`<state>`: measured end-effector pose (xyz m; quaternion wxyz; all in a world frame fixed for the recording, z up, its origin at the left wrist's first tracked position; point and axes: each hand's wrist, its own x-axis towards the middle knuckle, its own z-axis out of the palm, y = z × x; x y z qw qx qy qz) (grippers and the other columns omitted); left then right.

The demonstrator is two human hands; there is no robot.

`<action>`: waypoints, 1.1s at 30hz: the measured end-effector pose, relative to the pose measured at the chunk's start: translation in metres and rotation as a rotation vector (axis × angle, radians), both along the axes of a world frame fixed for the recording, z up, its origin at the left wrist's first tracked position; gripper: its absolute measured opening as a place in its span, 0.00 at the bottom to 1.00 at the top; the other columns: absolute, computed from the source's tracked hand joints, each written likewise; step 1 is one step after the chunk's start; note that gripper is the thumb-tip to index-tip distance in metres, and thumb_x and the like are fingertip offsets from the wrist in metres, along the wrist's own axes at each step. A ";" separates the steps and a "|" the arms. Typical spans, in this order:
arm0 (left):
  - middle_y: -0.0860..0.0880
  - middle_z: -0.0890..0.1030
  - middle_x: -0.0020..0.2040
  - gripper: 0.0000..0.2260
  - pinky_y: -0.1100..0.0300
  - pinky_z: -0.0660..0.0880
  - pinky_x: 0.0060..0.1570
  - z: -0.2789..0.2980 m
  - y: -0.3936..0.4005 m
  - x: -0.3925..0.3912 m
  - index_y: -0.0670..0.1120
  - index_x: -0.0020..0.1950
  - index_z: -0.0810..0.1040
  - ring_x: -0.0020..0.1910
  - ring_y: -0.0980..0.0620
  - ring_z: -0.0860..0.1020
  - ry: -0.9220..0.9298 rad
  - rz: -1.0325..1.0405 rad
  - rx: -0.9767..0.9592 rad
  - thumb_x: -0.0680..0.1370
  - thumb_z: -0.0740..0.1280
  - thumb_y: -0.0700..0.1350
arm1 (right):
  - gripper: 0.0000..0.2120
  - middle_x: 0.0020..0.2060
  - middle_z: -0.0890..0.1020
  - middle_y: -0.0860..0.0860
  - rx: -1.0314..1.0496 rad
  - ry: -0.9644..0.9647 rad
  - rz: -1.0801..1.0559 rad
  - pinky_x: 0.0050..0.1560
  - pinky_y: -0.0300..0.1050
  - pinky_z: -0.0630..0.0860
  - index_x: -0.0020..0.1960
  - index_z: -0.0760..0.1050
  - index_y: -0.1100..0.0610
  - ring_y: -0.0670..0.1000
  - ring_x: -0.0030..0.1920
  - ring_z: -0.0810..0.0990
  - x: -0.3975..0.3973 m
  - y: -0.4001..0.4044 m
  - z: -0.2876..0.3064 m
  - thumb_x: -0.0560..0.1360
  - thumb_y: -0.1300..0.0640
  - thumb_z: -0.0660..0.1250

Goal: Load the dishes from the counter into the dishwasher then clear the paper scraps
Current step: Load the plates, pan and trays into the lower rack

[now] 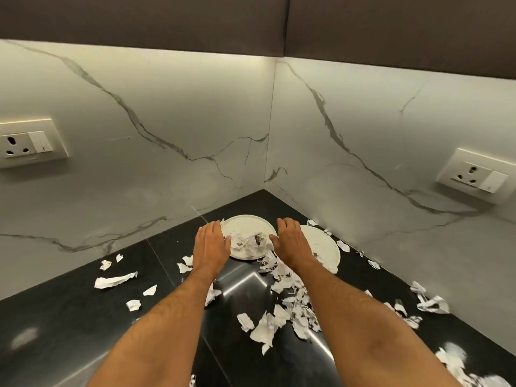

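A white plate [245,223] sits in the counter's far corner with crumpled paper scraps [251,243] lying in it. My left hand [212,241] lies against the plate's left rim, thumb touching the edge and fingers relaxed. Against the right rim is my right hand [293,241], in the same pose. Neither hand has lifted the plate. A second white plate [324,247] lies just to the right, partly hidden by my right hand. Several torn paper scraps [290,303] are strewn over the black counter [83,317].
Marble walls meet in a corner right behind the plates. Wall sockets sit at the left [25,143] and the right [477,175]. Dark cabinets hang overhead. More scraps lie at the counter's left [114,280] and right edge [431,303].
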<state>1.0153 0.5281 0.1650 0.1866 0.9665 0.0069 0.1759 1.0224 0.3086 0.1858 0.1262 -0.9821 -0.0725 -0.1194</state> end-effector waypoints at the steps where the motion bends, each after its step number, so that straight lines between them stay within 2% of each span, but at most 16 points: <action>1: 0.43 0.77 0.67 0.22 0.51 0.66 0.72 -0.002 0.003 0.009 0.41 0.71 0.71 0.66 0.45 0.73 0.006 0.005 -0.004 0.80 0.67 0.50 | 0.25 0.69 0.71 0.57 -0.003 0.006 0.003 0.69 0.47 0.68 0.76 0.64 0.59 0.56 0.68 0.70 0.013 0.003 -0.003 0.84 0.48 0.62; 6: 0.43 0.74 0.71 0.23 0.53 0.61 0.74 -0.016 0.010 0.053 0.40 0.74 0.68 0.70 0.45 0.71 0.081 0.018 -0.034 0.82 0.65 0.49 | 0.23 0.69 0.71 0.56 0.037 0.036 -0.022 0.68 0.46 0.68 0.75 0.65 0.58 0.55 0.68 0.69 0.070 0.011 -0.013 0.84 0.49 0.62; 10: 0.43 0.74 0.69 0.22 0.53 0.64 0.72 -0.035 0.012 0.091 0.41 0.73 0.69 0.69 0.45 0.71 0.179 0.020 -0.089 0.82 0.65 0.49 | 0.22 0.69 0.71 0.56 0.059 0.096 -0.064 0.67 0.46 0.70 0.74 0.66 0.58 0.55 0.68 0.69 0.111 0.013 -0.028 0.84 0.50 0.62; 14: 0.43 0.79 0.60 0.13 0.52 0.74 0.61 -0.056 0.013 0.126 0.41 0.64 0.76 0.60 0.45 0.76 0.292 0.037 -0.139 0.82 0.64 0.46 | 0.18 0.69 0.73 0.56 0.020 0.235 -0.094 0.68 0.46 0.70 0.72 0.69 0.59 0.55 0.68 0.71 0.147 0.016 -0.049 0.84 0.55 0.62; 16: 0.42 0.81 0.56 0.11 0.53 0.77 0.56 -0.062 0.013 0.139 0.40 0.60 0.79 0.56 0.45 0.79 0.361 0.055 -0.138 0.82 0.64 0.44 | 0.16 0.67 0.75 0.58 -0.007 0.314 -0.114 0.65 0.47 0.73 0.69 0.71 0.60 0.56 0.64 0.75 0.162 0.016 -0.059 0.82 0.60 0.64; 21: 0.42 0.82 0.51 0.08 0.50 0.81 0.47 -0.069 0.014 0.157 0.40 0.53 0.81 0.51 0.44 0.81 0.454 0.143 -0.205 0.79 0.62 0.35 | 0.12 0.60 0.81 0.58 -0.004 0.450 -0.176 0.60 0.48 0.77 0.64 0.76 0.62 0.58 0.59 0.80 0.183 0.019 -0.076 0.81 0.63 0.65; 24: 0.42 0.81 0.49 0.08 0.50 0.80 0.43 -0.070 0.015 0.167 0.41 0.49 0.81 0.49 0.43 0.81 0.470 0.221 -0.308 0.77 0.64 0.33 | 0.11 0.59 0.81 0.59 0.087 0.424 -0.231 0.60 0.51 0.79 0.61 0.77 0.62 0.59 0.58 0.80 0.188 0.022 -0.083 0.79 0.63 0.67; 28: 0.44 0.83 0.52 0.11 0.52 0.80 0.50 -0.071 0.024 0.174 0.44 0.51 0.85 0.53 0.43 0.81 0.448 0.325 -0.550 0.75 0.67 0.33 | 0.08 0.56 0.81 0.60 0.207 0.404 -0.305 0.57 0.51 0.79 0.57 0.78 0.63 0.59 0.56 0.80 0.186 0.021 -0.083 0.77 0.65 0.68; 33: 0.47 0.84 0.48 0.11 0.50 0.81 0.52 -0.047 0.014 0.173 0.45 0.49 0.85 0.50 0.47 0.82 0.367 0.231 -0.715 0.73 0.67 0.33 | 0.17 0.64 0.77 0.60 0.232 0.370 -0.278 0.65 0.53 0.73 0.65 0.75 0.62 0.61 0.65 0.73 0.175 0.031 -0.075 0.77 0.64 0.65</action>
